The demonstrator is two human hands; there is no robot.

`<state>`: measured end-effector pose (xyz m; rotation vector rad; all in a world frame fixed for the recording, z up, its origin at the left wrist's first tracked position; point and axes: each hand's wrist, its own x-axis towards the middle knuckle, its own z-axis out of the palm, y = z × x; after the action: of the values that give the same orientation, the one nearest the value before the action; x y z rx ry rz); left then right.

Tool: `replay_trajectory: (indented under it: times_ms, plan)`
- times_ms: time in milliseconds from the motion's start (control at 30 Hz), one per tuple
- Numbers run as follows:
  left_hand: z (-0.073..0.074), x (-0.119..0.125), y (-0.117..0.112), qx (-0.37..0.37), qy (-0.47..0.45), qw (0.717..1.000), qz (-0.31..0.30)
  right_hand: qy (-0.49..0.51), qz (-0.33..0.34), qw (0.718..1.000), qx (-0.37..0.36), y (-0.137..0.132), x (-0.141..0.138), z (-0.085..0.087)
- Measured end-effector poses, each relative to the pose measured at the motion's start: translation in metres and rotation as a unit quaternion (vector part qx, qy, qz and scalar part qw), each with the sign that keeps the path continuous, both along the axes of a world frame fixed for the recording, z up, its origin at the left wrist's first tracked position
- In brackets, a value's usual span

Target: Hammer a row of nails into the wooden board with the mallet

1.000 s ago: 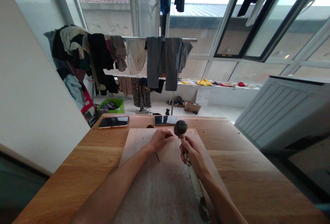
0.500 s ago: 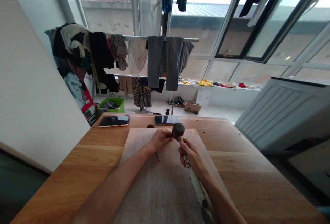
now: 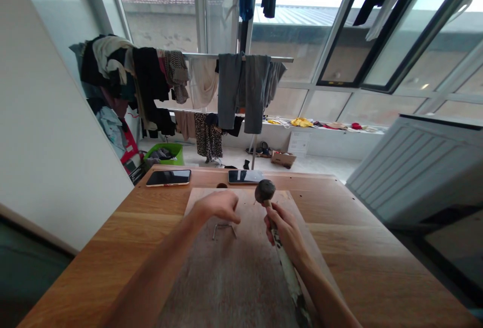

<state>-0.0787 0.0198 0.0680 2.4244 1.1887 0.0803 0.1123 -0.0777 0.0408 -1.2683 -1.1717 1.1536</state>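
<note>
My right hand (image 3: 285, 225) is wrapped round the handle of a hammer (image 3: 265, 192), close below its dark rounded head. Its long, pale, stained handle runs back along my right forearm. Under the hammer lies a flat wooden board (image 3: 241, 277); a thin nail seems to stand beside the head, partly hidden. My left hand (image 3: 221, 205), slightly blurred, hovers over the board's left side with its fingers bent downward and apart, nothing visible in them. Just below it lie several loose nails (image 3: 224, 227) on the board.
The board rests on a wooden table (image 3: 362, 267). Two phones, one at the left (image 3: 168, 177) and one in the middle (image 3: 245, 176), lie along its far edge, with a small dark round thing (image 3: 222, 185) between. Beyond stand a laundry rack (image 3: 241, 91) and a green basket (image 3: 177, 153).
My left hand has left the spot beside the hammer head and moved left and toward me, above the loose nails. My right hand keeps the hammer in nearly the same place.
</note>
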Motion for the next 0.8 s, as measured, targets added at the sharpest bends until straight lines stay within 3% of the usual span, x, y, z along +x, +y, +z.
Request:
replay_trajectory:
  times_ms: [133,333,433,567,700,800]
  plan:
    - [0.020,0.001,-0.018,0.034,0.171,0.984,-0.029,-0.001,0.007,1.000,0.001,0.000,0.000,0.000]
    - [0.017,0.022,-0.033,0.100,0.199,0.973,-0.059,0.001,0.006,1.000,-0.004,-0.001,0.000,-0.001]
    - [0.010,0.020,-0.025,0.110,0.136,0.983,-0.059,0.013,0.004,1.000,0.001,0.000,0.001,-0.001]
    - [-0.008,0.011,-0.002,0.074,-0.046,0.995,-0.055,0.016,-0.012,1.000,0.013,0.002,0.002,0.007]
    - [-0.029,0.007,0.014,0.053,-0.244,0.967,-0.052,0.041,-0.017,0.998,0.033,0.009,0.002,0.024]
    - [-0.039,0.009,0.017,0.047,-0.335,0.940,-0.052,0.050,-0.025,0.997,0.057,0.014,-0.003,0.030]
